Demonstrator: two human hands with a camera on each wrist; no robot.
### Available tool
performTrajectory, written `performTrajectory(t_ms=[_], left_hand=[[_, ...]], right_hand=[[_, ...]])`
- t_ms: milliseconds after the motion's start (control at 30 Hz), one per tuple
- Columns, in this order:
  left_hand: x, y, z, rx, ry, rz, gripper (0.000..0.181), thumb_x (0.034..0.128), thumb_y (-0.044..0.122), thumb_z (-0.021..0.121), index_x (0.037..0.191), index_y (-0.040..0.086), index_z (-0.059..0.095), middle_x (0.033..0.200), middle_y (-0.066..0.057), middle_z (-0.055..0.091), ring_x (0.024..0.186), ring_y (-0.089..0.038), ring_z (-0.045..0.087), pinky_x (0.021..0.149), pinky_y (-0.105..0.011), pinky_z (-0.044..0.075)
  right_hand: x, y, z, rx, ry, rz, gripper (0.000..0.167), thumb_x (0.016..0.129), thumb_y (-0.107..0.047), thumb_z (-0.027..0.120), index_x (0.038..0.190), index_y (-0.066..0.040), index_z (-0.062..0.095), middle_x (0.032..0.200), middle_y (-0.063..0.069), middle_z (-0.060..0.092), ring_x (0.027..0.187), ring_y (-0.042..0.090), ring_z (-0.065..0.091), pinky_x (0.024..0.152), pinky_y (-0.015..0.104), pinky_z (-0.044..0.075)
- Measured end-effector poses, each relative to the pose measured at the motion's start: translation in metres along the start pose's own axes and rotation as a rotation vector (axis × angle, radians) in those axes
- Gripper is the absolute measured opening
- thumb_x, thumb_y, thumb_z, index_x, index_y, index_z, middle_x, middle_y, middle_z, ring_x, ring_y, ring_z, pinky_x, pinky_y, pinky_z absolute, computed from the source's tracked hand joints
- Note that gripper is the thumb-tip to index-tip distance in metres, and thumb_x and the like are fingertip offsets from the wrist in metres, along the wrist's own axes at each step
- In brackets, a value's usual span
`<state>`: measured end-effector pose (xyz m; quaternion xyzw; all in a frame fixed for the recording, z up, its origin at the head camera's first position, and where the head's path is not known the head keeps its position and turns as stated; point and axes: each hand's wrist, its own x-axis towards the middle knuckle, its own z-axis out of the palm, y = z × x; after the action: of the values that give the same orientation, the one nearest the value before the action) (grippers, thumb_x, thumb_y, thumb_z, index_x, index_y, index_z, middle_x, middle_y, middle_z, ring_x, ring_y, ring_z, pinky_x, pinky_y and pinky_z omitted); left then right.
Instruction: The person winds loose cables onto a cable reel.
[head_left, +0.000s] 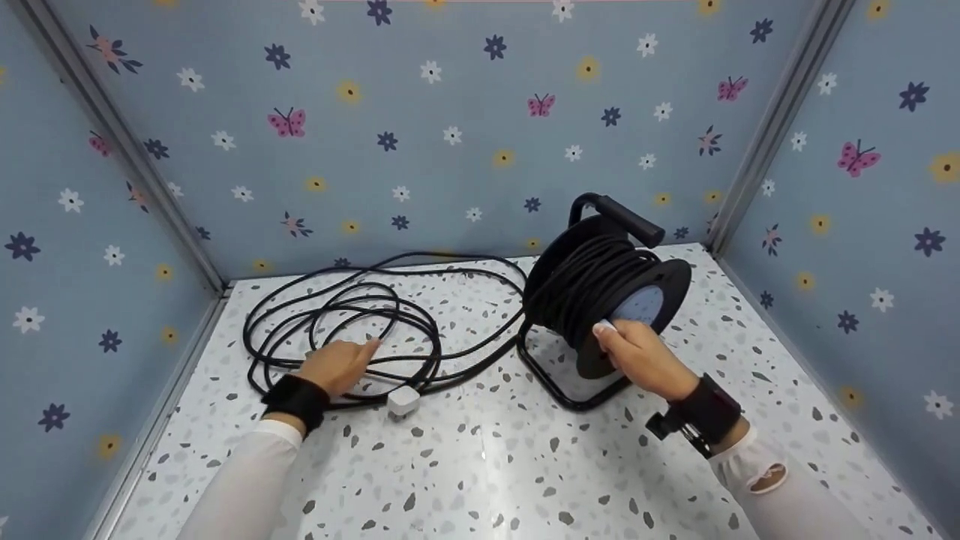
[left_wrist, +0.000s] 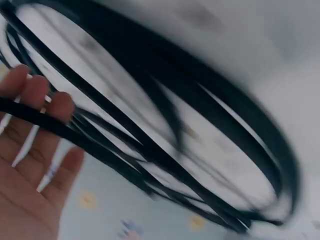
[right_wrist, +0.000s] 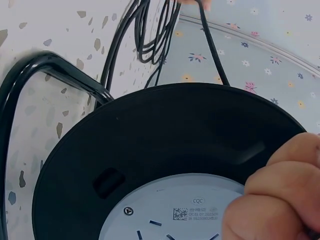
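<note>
Blue wall panels with flowers and butterflies rise behind and on both sides of the cable reel, and a speckled white surface runs under it; going left to right, the left hand is well left of the reel, black band on the wrist, and its fingers are curled loosely round a strand of black cable; more of that cable lies in messy overlapping loops left of the reel, with some strands running right up to it; a white plug sits by the near edge of those loops, closer to the reel than the left hand is; then the reel itself, up on its black tube stand, loads of cable wound on and a carry handle over it; right hand is on the reel's near face, fingers wrapped tight round a white knob, mostly hidden; pale blue disc fills the middle of that face.
</note>
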<state>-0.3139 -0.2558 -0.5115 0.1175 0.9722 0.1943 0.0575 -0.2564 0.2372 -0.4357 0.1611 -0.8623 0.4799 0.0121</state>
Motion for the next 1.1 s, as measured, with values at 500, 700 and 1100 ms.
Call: performTrajectory(t_ms=[500, 700, 1100], left_hand=[[-0.031, -0.036, -0.005, 0.015, 0.163, 0.141, 0.068, 0.1091, 0.045, 0.063, 0.053, 0.024, 0.031, 0.053, 0.013, 0.02, 0.05, -0.009, 0.019, 0.056, -0.026, 0.02], [-0.031, -0.011, 0.005, 0.002, 0.131, 0.18, 0.067, 0.1096, 0.046, 0.061, 0.053, 0.025, 0.032, 0.051, 0.014, 0.021, 0.049, -0.008, 0.02, 0.056, -0.025, 0.02], [-0.025, 0.039, 0.018, 0.073, 0.141, 0.201, 0.066, 0.1147, 0.045, 0.049, 0.053, 0.025, 0.033, 0.05, 0.012, 0.028, 0.048, -0.01, 0.03, 0.055, -0.029, 0.032]], right_hand=[[0.007, -0.007, -0.017, 0.031, 0.051, -0.036, 0.047, 0.115, -0.02, 0.051, 0.077, 0.008, 0.056, 0.059, -0.007, 0.045, 0.052, 0.005, 0.039, 0.054, 0.022, 0.032], [0.012, -0.009, -0.036, 0.174, 0.061, -0.014, 0.047, 0.117, -0.019, 0.047, 0.079, 0.009, 0.05, 0.056, -0.008, 0.038, 0.048, 0.004, 0.032, 0.05, 0.021, 0.026], [0.022, 0.006, -0.073, 0.42, 0.057, 0.039, 0.051, 0.12, -0.024, 0.035, 0.076, 0.001, 0.03, 0.057, -0.008, 0.023, 0.047, 0.006, 0.015, 0.047, 0.035, 0.006]])
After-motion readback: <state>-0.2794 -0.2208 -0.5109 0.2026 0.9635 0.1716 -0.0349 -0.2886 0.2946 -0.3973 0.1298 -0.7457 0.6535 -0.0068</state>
